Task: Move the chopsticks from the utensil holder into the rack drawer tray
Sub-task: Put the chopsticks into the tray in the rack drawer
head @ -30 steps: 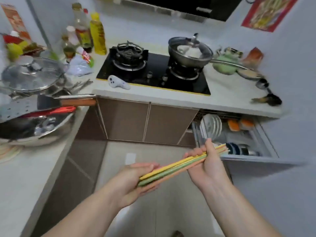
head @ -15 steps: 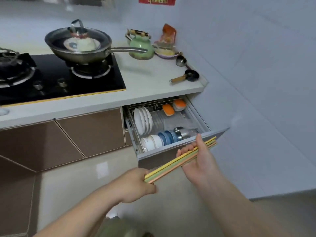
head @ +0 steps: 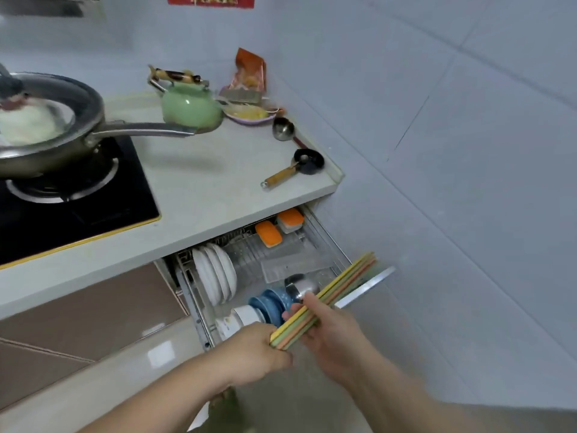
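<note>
Even, cool indoor light; soft shadows. The steel lidded pan (head: 46,126), far left of the hands, smears with motion blur. Wide-angle bending warps the edges.

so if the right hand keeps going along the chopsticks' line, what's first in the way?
Probably nothing before the right hand reaches the open pull-out dish-rack drawer; the coloured chopstick bundle already overhangs its silver front edge. Depth unclear.

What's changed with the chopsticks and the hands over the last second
The chopsticks have been carried rightward from in front of the stove cabinets to above the open rack drawer, their far tips now past its front edge. Nothing was let go: the left hand still grips the near ends and the right hand the middle. The dishes inside look unmoved.
</note>
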